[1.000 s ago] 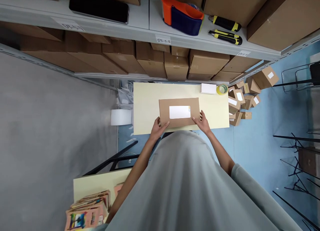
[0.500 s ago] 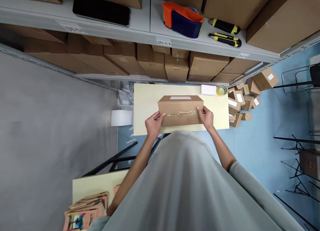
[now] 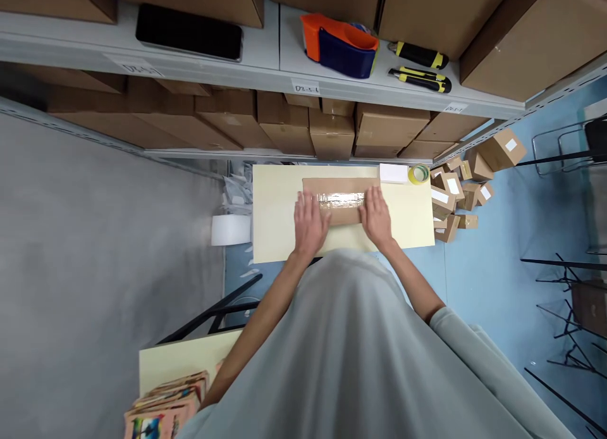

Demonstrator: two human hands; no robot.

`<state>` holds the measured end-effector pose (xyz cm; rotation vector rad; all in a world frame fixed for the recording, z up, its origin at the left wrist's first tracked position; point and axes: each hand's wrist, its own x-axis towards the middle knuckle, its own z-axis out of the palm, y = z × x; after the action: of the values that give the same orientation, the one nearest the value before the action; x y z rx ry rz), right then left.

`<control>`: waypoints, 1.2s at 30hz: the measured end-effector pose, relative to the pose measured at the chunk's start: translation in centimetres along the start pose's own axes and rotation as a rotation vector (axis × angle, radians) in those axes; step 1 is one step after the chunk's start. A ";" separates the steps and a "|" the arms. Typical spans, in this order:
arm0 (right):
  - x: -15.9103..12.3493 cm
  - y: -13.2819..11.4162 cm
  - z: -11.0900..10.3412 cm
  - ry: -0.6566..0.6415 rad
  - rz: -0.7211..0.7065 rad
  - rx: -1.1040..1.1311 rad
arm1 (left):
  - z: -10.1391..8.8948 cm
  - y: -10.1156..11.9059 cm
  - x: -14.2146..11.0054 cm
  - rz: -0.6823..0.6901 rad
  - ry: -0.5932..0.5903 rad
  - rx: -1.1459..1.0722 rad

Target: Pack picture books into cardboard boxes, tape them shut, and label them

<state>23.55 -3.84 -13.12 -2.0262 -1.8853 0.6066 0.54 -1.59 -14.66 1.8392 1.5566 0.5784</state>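
Note:
A brown cardboard box (image 3: 342,217) lies on the pale yellow table (image 3: 275,230), with a shiny strip of clear tape (image 3: 342,200) across its upward face. My left hand (image 3: 310,224) lies flat over the box's left end, fingers stretched away from me. At the right end rests my right hand (image 3: 377,219), its fingers also extended on the cardboard. Neither hand is wrapped round the box. The white label seen earlier is out of sight now.
A white stack of labels (image 3: 393,173) and a tape roll (image 3: 419,174) sit at the table's back right. Labelled parcels (image 3: 446,198) are piled beyond the right edge. The shelf above holds a tape dispenser (image 3: 341,45), cutters (image 3: 421,78) and a phone (image 3: 190,33).
The box has been turned over, from its white label facing up to its taped face up. Both hands have gone from gripping its ends to lying flat on it.

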 end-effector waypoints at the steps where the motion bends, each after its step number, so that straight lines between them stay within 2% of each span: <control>1: -0.5 -0.7 0.4 -0.060 -0.081 -0.019 | 0.3 0.4 -0.3 0.083 -0.075 0.015; 3: -1.3 -1.7 1.3 -0.162 -0.188 -0.049 | 0.9 1.0 -0.7 0.200 -0.208 0.034; 5: -1.5 -2.2 2.0 -0.208 -0.218 -0.067 | 1.2 1.3 -0.8 0.236 -0.262 0.045; 11: -0.6 -1.4 1.7 -0.203 -0.188 -0.041 | 0.7 1.3 0.2 0.227 -0.287 0.087; 19: -0.9 0.1 0.7 -0.156 -0.150 -0.058 | 0.9 0.9 -0.2 0.249 -0.294 0.134; 23: -1.4 1.8 0.0 -0.051 -0.018 -0.067 | 0.8 1.1 0.1 0.248 -0.314 0.146; 27: -2.0 3.5 -0.3 -0.051 0.035 -0.038 | 0.2 0.9 -0.2 0.242 -0.295 0.093; 30: -2.2 3.0 -0.4 -0.020 0.035 -0.047 | -0.7 -0.9 -0.7 0.108 -0.121 0.013; 33: -2.1 0.9 -0.1 -0.045 -0.025 -0.075 | -1.4 -4.3 -0.9 -0.182 0.083 -0.125; 35: -1.7 -0.8 0.4 -0.106 -0.125 -0.087 | -1.4 -6.7 -0.6 -0.371 0.130 -0.215; 36: -1.4 -1.5 0.8 -0.133 -0.173 -0.095 | -1.3 -7.7 -0.3 -0.424 0.125 -0.251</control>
<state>21.79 -5.13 -12.94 -1.8934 -2.1788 0.6305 -5.76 -1.03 -19.32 1.2595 1.7979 0.6606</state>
